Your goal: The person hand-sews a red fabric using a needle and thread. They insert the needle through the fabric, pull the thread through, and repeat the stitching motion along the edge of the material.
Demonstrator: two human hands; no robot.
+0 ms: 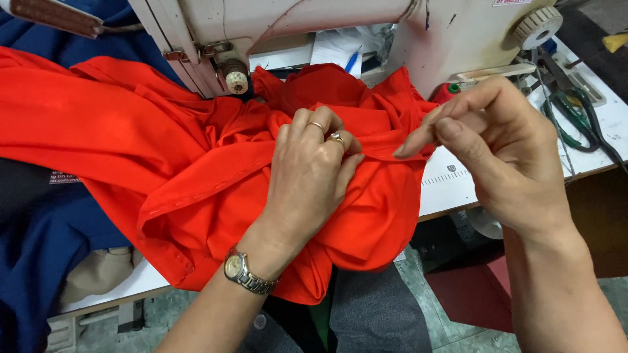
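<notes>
My left hand (313, 171) presses down on the red cloth (196, 163), fingers curled and bunching a fold of it under the knuckles, two rings and a wristwatch (245, 271) showing. My right hand (500, 147) hangs just beside it, at the cloth's right end; thumb and forefinger are pinched close together and touch the edge of the fold, though I can't tell whether they truly grip it. The cloth lies heaped across the middle of the sewing table (458, 186), spilling over its front edge into my lap and spreading off toward the left edge, with a stitched hem running slantwise below my left hand. Behind it, along the back edge, stands the cream sewing machine (314, 19), the cloth pushed right up against its base. Blue cloth (39, 242) lies under the red at the left side of the table. Near the right corner, green-handled scissors (575, 117) rest well apart from both hands.
</notes>
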